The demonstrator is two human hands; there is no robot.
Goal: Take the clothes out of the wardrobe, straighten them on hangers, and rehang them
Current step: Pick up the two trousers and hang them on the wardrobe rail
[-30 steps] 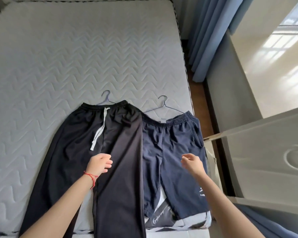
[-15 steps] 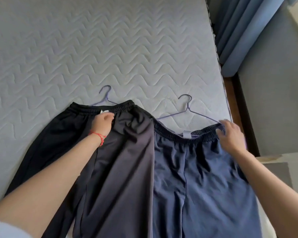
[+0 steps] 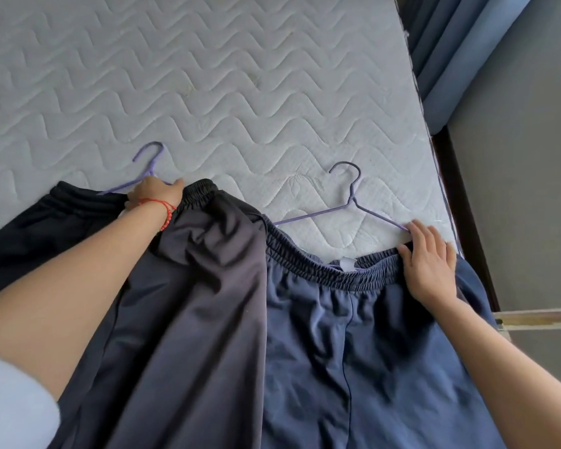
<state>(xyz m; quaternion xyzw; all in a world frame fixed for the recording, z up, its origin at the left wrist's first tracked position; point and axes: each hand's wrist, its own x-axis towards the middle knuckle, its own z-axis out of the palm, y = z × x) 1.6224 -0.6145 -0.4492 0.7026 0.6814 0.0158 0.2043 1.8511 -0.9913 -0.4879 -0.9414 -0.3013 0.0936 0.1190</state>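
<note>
Black trousers (image 3: 191, 303) and navy shorts (image 3: 353, 351) lie side by side on the mattress, each on a purple wire hanger. My left hand (image 3: 156, 194), with a red string at the wrist, grips the left hanger (image 3: 149, 160) just below its hook, at the trousers' waistband. My right hand (image 3: 429, 264) rests on the right end of the shorts' elastic waistband. Its fingers are fairly straight and the fingertips touch the arm of the right hanger (image 3: 350, 192). A white label shows inside the shorts' waistband.
The quilted grey mattress (image 3: 208, 76) stretches away behind the clothes. Its right edge runs beside a dark bed frame, a grey wall panel (image 3: 515, 189) and blue curtains (image 3: 450, 43) at the top right. A pale door edge (image 3: 538, 319) juts in at the right.
My head has come closer and lower over the clothes. My left hand moved up from the trousers' front to the hanger at the waistband. My right hand stays at the shorts' right waistband end.
</note>
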